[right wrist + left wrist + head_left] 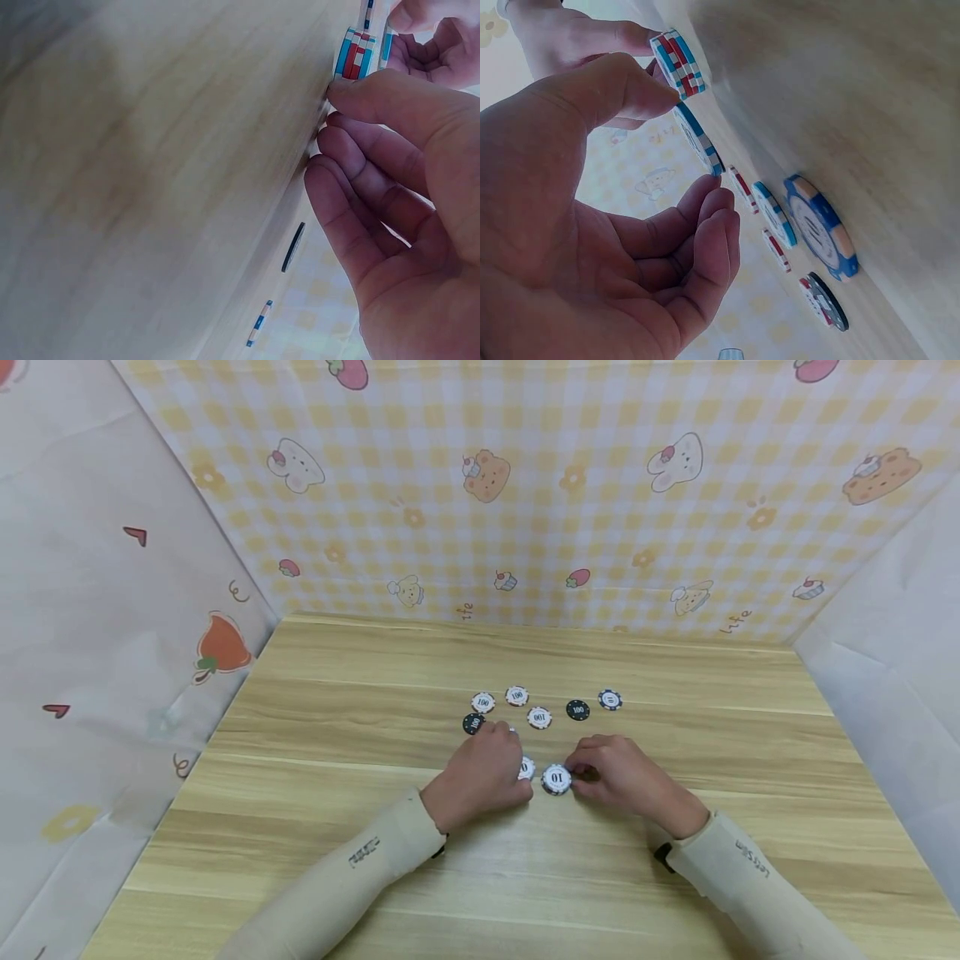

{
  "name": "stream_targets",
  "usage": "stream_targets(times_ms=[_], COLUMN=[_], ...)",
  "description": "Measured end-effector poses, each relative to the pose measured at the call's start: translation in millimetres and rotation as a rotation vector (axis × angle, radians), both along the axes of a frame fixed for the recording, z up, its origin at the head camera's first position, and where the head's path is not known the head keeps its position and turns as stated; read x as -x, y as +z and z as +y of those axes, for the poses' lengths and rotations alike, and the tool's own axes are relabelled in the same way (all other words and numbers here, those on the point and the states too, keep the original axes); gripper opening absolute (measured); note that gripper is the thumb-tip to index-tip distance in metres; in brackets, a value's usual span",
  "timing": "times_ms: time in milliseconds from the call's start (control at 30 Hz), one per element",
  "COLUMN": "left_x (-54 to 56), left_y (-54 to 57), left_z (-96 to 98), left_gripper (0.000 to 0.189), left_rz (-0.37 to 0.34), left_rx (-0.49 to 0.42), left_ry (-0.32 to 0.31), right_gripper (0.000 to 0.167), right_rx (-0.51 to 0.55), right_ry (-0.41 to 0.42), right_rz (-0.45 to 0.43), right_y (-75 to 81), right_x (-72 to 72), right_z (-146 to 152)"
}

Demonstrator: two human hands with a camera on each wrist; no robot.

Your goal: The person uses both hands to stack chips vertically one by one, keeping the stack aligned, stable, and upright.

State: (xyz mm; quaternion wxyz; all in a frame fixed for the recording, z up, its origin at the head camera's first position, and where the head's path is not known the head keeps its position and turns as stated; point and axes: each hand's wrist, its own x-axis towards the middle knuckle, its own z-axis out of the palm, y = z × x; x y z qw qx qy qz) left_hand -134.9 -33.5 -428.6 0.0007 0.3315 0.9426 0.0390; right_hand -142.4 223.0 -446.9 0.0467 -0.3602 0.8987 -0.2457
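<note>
My left hand [487,777] pinches a white poker chip [697,141] with a blue-banded edge between thumb and forefinger, holding it just left of a small stack of poker chips [557,779]. The stack shows red and blue edge bands in the left wrist view, and its top chip reads 10. At the right side of this stack, my right hand [618,774] holds its rim with thumb and forefinger, the other fingers bent beside it. A blue chip with orange edge bands [821,229] lies near the left hand's fingers, hidden by that hand in the head view.
Behind the hands lie white chips marked 100 [539,717], a black chip [577,710] and a blue-edged chip [611,699]. Another black chip [473,723] is partly covered by the left hand. A checked cloth [525,543] hangs at the wooden table's [337,843] back edge.
</note>
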Motion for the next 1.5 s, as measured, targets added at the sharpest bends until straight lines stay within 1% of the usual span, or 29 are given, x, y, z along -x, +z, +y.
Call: stream_targets(times_ms=[133,367,600,833,1067,1200,1433,1500], left_x=[-0.7,0.5,0.6,1.2,2.8,3.1,2.9,3.3], left_y=[2.4,5.5,6.8,4.5,5.1,4.5,1.7,0.0], left_z=[4.0,12.7,18.5,23.3,29.0,32.1,36.8,38.1], left_gripper=[0.038,0.040,0.039,0.037,0.037,0.035,0.036,0.035], left_rz=[-0.023,-0.015,-0.061,-0.088,-0.097,-0.109,-0.085,-0.087], left_rx=[-0.018,0.039,0.033,0.015,0.020,0.000,0.011,0.009], left_ry=[-0.001,-0.020,-0.007,0.001,-0.021,-0.027,-0.050,-0.049], right_gripper=[0.019,0.018,0.018,0.017,0.017,0.017,0.017,0.018], right_rx=[0.003,0.006,0.005,0.008,0.009,0.013,0.012,0.015], right_ry=[0.002,0.006,0.011,0.016,0.016,0.021,0.024,0.026], right_rz=[0.008,0.022,0.040,0.050,0.052,0.056,0.052,0.052], right_y=[-0.4,-2.4,-2.8,-3.6,-3.6,-3.1,-3.0,-2.7], right_x=[0.0,0.8,1.4,2.4,3.3,3.6,3.4,3.2], right_z=[0,1,2,2,2,2,2,2])
